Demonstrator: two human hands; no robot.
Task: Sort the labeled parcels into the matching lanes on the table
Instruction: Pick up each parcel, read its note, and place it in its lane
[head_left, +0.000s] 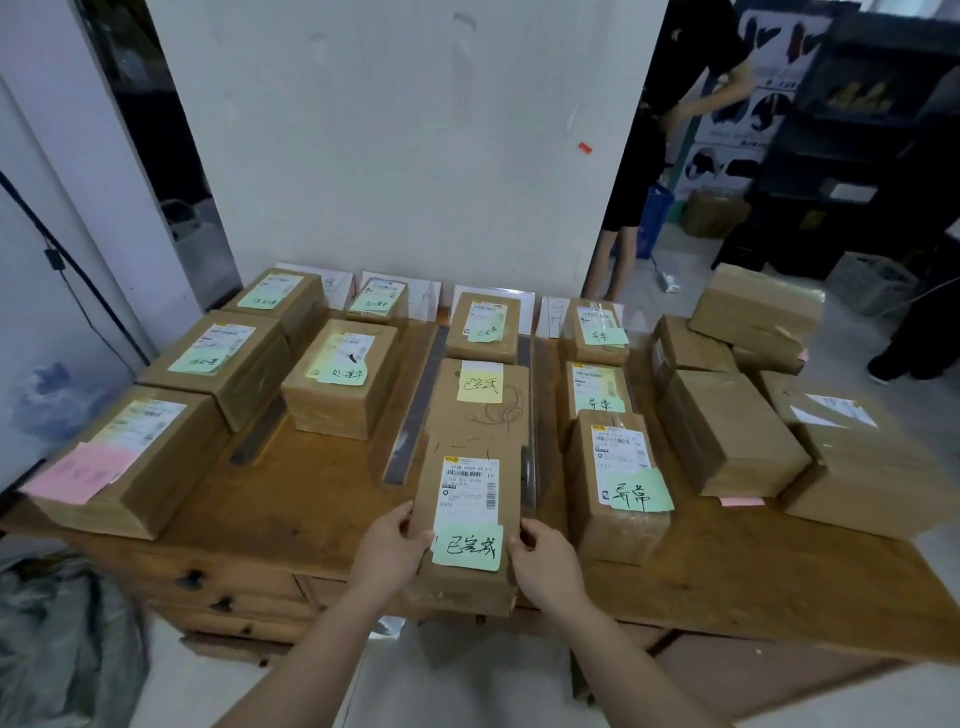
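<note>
The parcel (470, 499) you are holding sits at the near end of the third lane from your left, at the front edge of the table (311, 493). It carries a white shipping label, and a green note (467, 546) with handwriting sticks to its near end. Your left hand (387, 553) grips its left edge, thumb on top and fingers curled round the side. Your right hand (548, 558) clasps the right edge in the same way. Whether the parcel rests on the table or is lifted just off it cannot be told.

Directly behind it in the same lane lies a flat parcel (480, 410) with a yellow note, and beyond that a smaller box (485, 325) near the wall. Dark strips (415, 410) on the wooden top mark the lane borders.

Just to your right, the nearest box (621, 483) of the next lane bears a green note, with two more boxes behind it. To your left, the second lane holds two boxes and the first lane three, the closest one (130, 457) with a pink note. An unsorted pile (737, 431) of brown parcels fills the table's right end. A second person (649, 156) stands beyond the wall corner.
</note>
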